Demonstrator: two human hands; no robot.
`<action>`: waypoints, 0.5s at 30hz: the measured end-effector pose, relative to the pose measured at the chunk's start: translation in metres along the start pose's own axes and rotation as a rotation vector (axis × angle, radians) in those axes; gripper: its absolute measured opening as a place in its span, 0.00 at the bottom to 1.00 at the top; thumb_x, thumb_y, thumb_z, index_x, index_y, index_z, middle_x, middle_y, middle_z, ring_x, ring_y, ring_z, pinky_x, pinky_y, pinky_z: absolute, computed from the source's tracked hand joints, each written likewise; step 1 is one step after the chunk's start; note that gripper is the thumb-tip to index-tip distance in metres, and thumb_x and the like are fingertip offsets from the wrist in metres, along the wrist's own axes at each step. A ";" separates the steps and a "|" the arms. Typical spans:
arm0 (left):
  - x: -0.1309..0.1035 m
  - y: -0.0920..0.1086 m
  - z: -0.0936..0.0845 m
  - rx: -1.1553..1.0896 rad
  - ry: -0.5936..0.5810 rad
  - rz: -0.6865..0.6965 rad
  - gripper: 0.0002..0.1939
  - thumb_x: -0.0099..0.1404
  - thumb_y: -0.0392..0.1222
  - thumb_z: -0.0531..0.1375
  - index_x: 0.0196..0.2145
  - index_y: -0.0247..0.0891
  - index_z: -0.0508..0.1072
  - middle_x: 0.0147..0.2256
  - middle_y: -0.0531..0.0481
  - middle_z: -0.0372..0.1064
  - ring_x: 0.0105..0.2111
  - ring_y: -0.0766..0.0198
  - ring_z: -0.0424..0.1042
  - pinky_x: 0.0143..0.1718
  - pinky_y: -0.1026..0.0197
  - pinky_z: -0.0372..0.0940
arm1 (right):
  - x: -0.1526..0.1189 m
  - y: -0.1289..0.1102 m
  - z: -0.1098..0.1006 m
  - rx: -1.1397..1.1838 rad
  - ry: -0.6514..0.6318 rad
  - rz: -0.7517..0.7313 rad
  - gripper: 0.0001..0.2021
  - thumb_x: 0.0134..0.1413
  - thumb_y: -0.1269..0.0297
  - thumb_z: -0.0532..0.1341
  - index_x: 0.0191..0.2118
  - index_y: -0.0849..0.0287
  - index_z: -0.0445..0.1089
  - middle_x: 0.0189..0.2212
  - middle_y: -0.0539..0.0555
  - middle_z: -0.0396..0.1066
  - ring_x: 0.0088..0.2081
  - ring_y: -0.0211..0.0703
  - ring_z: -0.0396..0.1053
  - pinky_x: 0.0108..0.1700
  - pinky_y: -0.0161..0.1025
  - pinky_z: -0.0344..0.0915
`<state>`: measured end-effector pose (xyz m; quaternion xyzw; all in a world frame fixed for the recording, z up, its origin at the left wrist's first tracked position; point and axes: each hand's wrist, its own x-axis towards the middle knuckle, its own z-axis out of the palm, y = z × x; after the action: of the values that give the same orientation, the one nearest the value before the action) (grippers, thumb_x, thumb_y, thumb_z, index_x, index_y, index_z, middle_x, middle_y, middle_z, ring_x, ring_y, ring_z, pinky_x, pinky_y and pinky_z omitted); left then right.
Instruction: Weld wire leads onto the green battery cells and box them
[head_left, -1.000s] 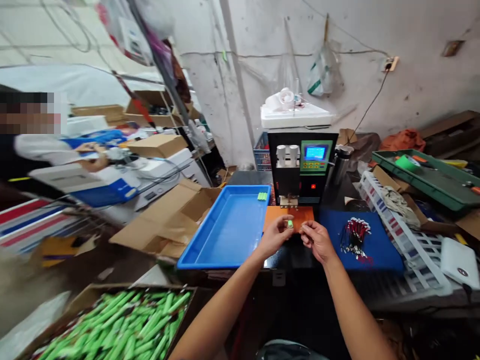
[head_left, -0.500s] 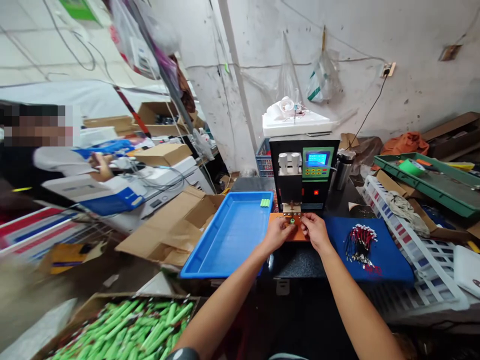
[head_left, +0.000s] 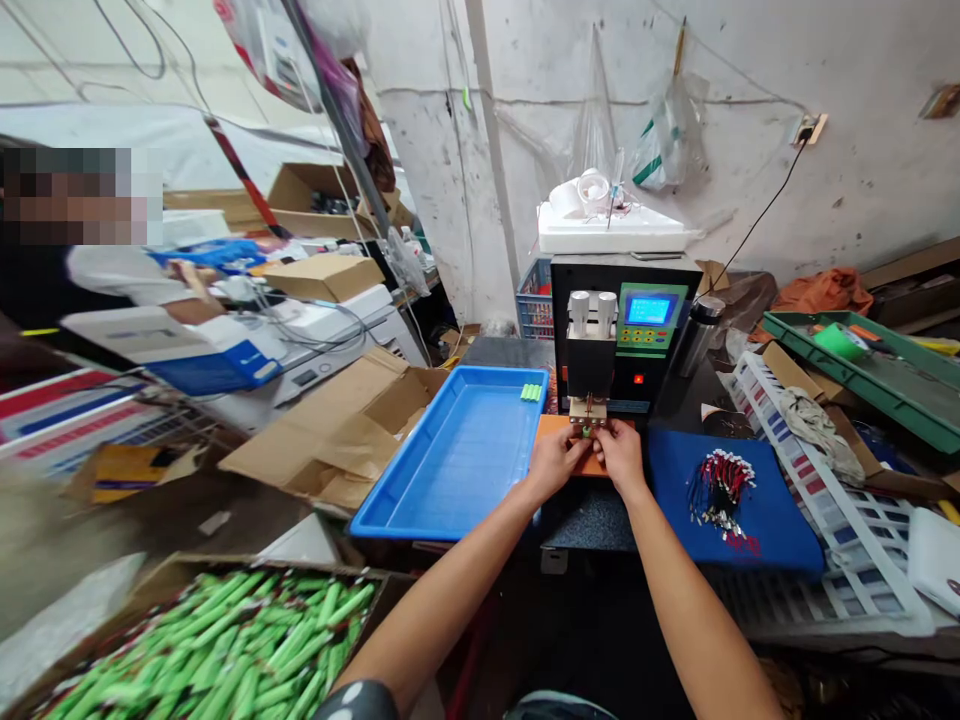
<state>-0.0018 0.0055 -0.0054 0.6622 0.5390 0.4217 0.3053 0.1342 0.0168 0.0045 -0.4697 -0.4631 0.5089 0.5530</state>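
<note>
My left hand (head_left: 555, 459) is closed round a small green battery cell (head_left: 586, 432), seen end-on at the front of a black spot welder (head_left: 591, 368). The cell sits right under the welder's electrode tips. My right hand (head_left: 620, 457) comes in from the other side, its fingers pinched together close against the cell. Whatever lies between those fingertips is too small to make out. Both hands are over an orange pad (head_left: 553, 428). On a blue mat (head_left: 675, 500) to the right lies a bundle of red and black wire leads (head_left: 721, 485) with white connectors.
Left of the welder is a blue tray (head_left: 442, 460) with several green cells (head_left: 531, 392) in its far corner. A box of green battery packs (head_left: 247, 640) stands low at left. White crate (head_left: 840, 520) and green tray (head_left: 877, 380) flank the right. A co-worker (head_left: 112, 260) sits far left.
My right hand has moved left to the cell, closing the gap between my hands. The cell has gone slightly back, under the electrode tips. The head view has tilted down a little.
</note>
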 end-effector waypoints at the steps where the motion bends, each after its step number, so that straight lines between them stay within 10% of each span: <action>1: 0.000 0.000 0.000 0.008 0.002 0.001 0.14 0.64 0.45 0.59 0.44 0.38 0.79 0.31 0.49 0.76 0.32 0.61 0.72 0.38 0.63 0.65 | 0.001 0.002 0.000 -0.009 0.002 -0.007 0.18 0.43 0.50 0.64 0.32 0.62 0.69 0.16 0.46 0.63 0.16 0.31 0.57 0.17 0.29 0.52; 15: -0.003 0.004 0.001 0.064 0.012 -0.049 0.15 0.65 0.43 0.59 0.46 0.39 0.78 0.26 0.53 0.72 0.24 0.67 0.65 0.28 0.67 0.57 | -0.003 0.006 0.000 -0.118 0.033 -0.060 0.18 0.49 0.48 0.61 0.31 0.61 0.69 0.16 0.47 0.64 0.16 0.34 0.59 0.19 0.31 0.56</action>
<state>0.0006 0.0017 -0.0032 0.6557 0.5700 0.4005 0.2910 0.1328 0.0145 -0.0017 -0.4958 -0.4968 0.4562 0.5470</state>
